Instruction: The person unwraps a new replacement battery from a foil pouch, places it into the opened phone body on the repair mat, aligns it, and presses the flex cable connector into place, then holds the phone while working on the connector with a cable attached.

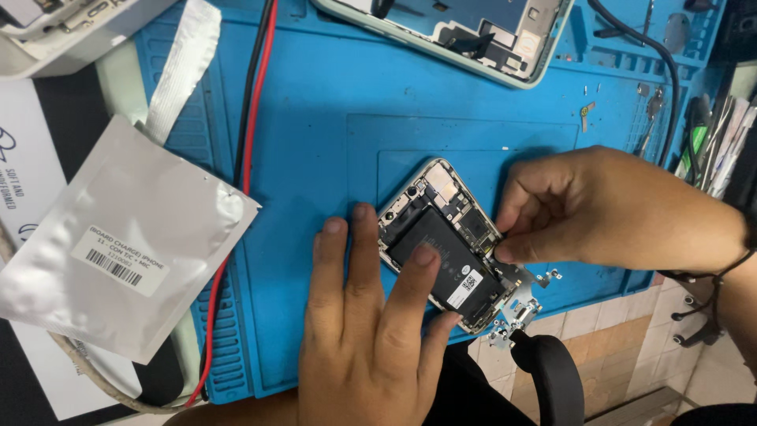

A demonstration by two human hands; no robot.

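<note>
- The left hand (pixel 371 331), nearest the camera, lies flat with its fingers spread. Two fingertips press on the near edge of the opened phone (pixel 449 244), and one rests on the black battery (pixel 441 256), pinning the phone to the blue mat (pixel 315 142).
- The phone lies slanted near the mat's front edge with its insides exposed, between the two hands. A small metal-and-ribbon part (pixel 516 312) hangs out from its lower end, past the mat's edge.
- The right hand (pixel 607 209) comes in from the right with thumb and forefinger pinched together at the phone's right edge, about halfway along its length. What they grip is too small to make out; it looks like a thin connector or cable.
- Judging by this, the step in hand is fine work inside the phone, seating or lifting a small piece beside the battery while the other hand steadies the body.
- The next move would call for a light, straight push or pull with the pinched fingers, with the left hand's pressure kept even so the phone does not skid.
- To the left, a silver foil pouch (pixel 118 244) with a white label lies half on the mat, and a red and a black cable (pixel 248 118) run past it.
- Farther back, a second opened phone frame (pixel 465 35) sits at the mat's top edge, with tweezers and small tools (pixel 710 142) at the far right.
</note>
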